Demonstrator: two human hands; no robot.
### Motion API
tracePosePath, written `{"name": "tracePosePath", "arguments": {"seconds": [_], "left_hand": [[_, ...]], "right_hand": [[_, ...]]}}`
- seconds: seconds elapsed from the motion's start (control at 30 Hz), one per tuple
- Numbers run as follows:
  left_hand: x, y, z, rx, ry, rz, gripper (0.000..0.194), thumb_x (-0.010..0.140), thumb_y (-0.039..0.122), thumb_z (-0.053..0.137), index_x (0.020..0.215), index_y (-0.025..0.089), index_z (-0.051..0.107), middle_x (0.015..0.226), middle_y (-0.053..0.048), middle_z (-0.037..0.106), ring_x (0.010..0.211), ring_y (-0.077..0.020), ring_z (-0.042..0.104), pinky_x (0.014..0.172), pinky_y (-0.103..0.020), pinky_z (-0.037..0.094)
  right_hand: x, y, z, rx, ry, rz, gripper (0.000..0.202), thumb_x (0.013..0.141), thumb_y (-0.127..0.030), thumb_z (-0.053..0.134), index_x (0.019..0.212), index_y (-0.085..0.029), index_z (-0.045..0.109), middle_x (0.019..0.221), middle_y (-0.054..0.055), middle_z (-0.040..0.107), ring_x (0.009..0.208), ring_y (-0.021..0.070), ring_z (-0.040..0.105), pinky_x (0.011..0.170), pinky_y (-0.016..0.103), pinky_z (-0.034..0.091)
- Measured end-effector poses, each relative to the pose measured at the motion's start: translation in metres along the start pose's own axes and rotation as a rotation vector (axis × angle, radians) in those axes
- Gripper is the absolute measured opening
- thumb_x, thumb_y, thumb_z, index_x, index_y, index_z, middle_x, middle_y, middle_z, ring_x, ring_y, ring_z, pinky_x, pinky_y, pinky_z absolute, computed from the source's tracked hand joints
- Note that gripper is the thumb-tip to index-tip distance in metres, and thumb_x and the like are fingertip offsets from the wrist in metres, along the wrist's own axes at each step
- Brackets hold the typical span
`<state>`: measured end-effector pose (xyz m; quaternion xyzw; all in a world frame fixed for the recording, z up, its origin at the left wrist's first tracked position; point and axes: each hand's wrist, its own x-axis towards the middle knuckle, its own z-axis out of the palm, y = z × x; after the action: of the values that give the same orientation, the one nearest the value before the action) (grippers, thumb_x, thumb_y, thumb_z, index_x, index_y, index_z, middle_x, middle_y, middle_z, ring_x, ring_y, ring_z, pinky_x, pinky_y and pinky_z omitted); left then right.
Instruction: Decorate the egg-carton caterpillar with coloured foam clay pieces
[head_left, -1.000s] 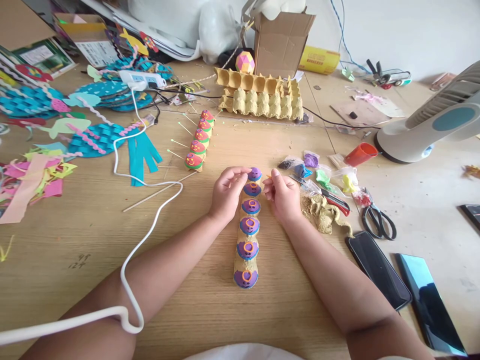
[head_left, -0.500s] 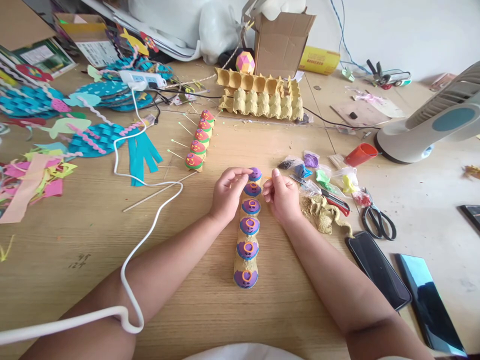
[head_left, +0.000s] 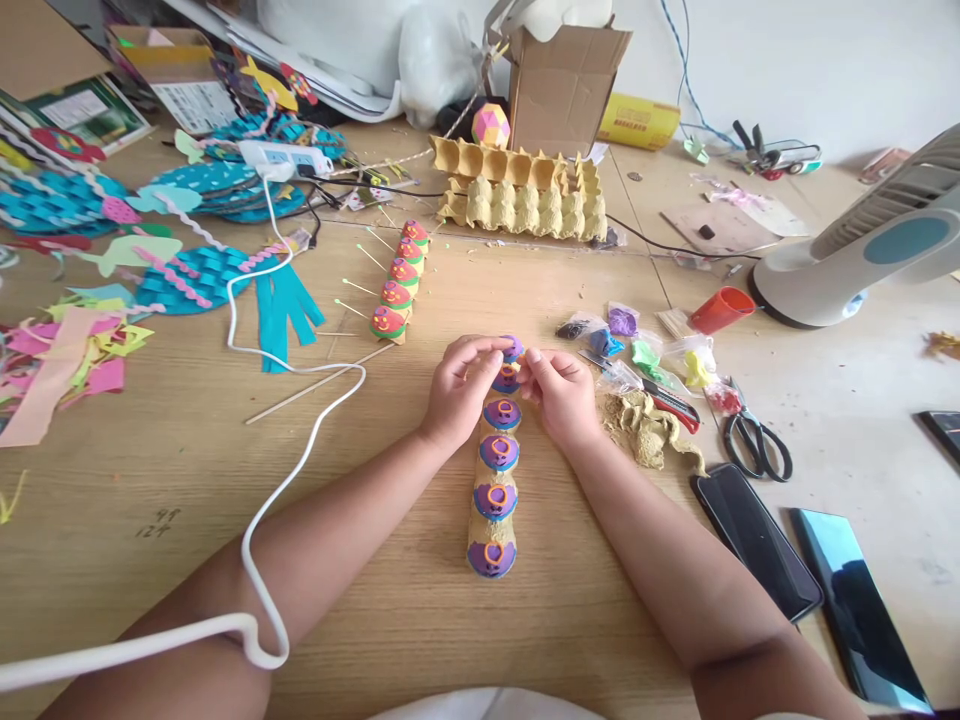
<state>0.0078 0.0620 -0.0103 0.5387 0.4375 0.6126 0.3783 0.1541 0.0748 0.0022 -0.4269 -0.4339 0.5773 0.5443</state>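
A strip of egg carton with several purple, blue-edged bumps lies lengthwise before me, most of them bearing an orange ring and small dark marks. At its far end, my left hand touches the farthest purple bump with bent fingers; what they hold, if anything, is hidden. On the right of the same end is my right hand, thumb and forefinger pinched beside the bump. Whatever lies between those fingertips is too small to make out.
A red and green carton strip with sticks stands farther back. A white cable crosses my left side. Clay bags, scissors, a phone and a fan are at right; egg cartons lie behind.
My right hand has moved left, its fingertips now close against the far end of the purple strip. My left hand has barely shifted.
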Motion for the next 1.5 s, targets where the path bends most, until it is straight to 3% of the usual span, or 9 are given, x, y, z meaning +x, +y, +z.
{"name": "tracePosePath", "arguments": {"seconds": [0.37,0.67,0.73,0.83,0.93,1.17,1.33,1.5], "left_hand": [[-0.002,0.005,0.000,0.090,-0.108,0.100,0.025,0.094,0.047,0.073,0.105,0.026,0.080,0.112,-0.009,0.074,0.118,-0.0244,0.067,0.109,-0.040,0.052],[0.001,0.001,0.000,0.197,-0.046,0.156,0.010,0.093,0.033,0.076,0.096,0.026,0.082,0.100,-0.006,0.075,0.108,-0.0217,0.068,0.103,-0.038,0.052],[0.001,-0.001,-0.001,0.187,-0.010,0.147,0.012,0.093,0.035,0.075,0.097,0.026,0.082,0.101,-0.005,0.075,0.106,-0.0212,0.068,0.102,-0.037,0.052],[0.001,-0.004,-0.002,0.172,0.026,0.135,0.014,0.094,0.038,0.075,0.097,0.027,0.082,0.102,-0.005,0.074,0.105,-0.0211,0.068,0.101,-0.037,0.052],[0.002,-0.005,-0.003,0.151,0.031,0.121,0.017,0.094,0.041,0.075,0.098,0.027,0.082,0.100,-0.005,0.074,0.105,-0.0212,0.068,0.099,-0.037,0.053],[0.002,-0.010,0.000,0.053,0.037,0.049,0.023,0.093,0.046,0.075,0.091,0.024,0.080,0.095,-0.004,0.072,0.099,-0.0203,0.068,0.095,-0.035,0.053],[0.002,-0.009,0.000,0.035,0.033,0.021,0.032,0.092,0.053,0.073,0.084,0.023,0.078,0.093,-0.004,0.072,0.099,-0.0207,0.068,0.096,-0.035,0.053],[0.002,-0.004,0.001,0.046,0.046,-0.024,0.046,0.103,0.058,0.053,0.090,0.024,0.081,0.098,-0.006,0.076,0.105,-0.0221,0.069,0.102,-0.036,0.050]], "right_hand": [[-0.002,0.002,-0.002,-0.120,0.009,-0.040,0.065,0.084,-0.078,0.065,0.053,-0.020,0.062,0.047,-0.001,0.057,0.038,0.0077,0.042,0.041,0.025,0.033],[-0.006,-0.003,-0.003,-0.299,-0.048,-0.145,0.073,0.091,-0.082,0.050,0.056,-0.020,0.063,0.048,-0.001,0.053,0.047,0.0105,0.046,0.051,0.028,0.040],[-0.006,-0.004,-0.002,-0.284,-0.072,-0.166,0.066,0.091,-0.079,0.055,0.064,-0.020,0.068,0.053,-0.001,0.056,0.050,0.0108,0.048,0.053,0.027,0.043],[-0.008,-0.004,0.001,-0.195,-0.088,-0.189,0.047,0.086,-0.068,0.072,0.095,-0.023,0.077,0.069,0.000,0.068,0.059,0.0122,0.057,0.057,0.027,0.050],[-0.007,-0.003,0.002,-0.083,-0.085,-0.171,0.046,0.081,-0.054,0.084,0.116,-0.027,0.074,0.082,-0.001,0.074,0.067,0.0127,0.064,0.063,0.026,0.057],[-0.004,0.003,0.001,-0.006,-0.107,-0.108,0.038,0.071,-0.049,0.093,0.099,-0.025,0.081,0.097,0.004,0.083,0.082,0.0181,0.075,0.082,0.036,0.065],[-0.004,0.002,0.001,-0.017,-0.064,-0.135,0.032,0.074,-0.050,0.091,0.089,-0.024,0.081,0.080,0.002,0.080,0.070,0.0161,0.072,0.071,0.033,0.063],[-0.005,0.000,-0.001,-0.063,0.004,-0.141,0.038,0.079,-0.057,0.084,0.074,-0.021,0.074,0.069,0.001,0.075,0.058,0.0124,0.063,0.057,0.026,0.053]]}}
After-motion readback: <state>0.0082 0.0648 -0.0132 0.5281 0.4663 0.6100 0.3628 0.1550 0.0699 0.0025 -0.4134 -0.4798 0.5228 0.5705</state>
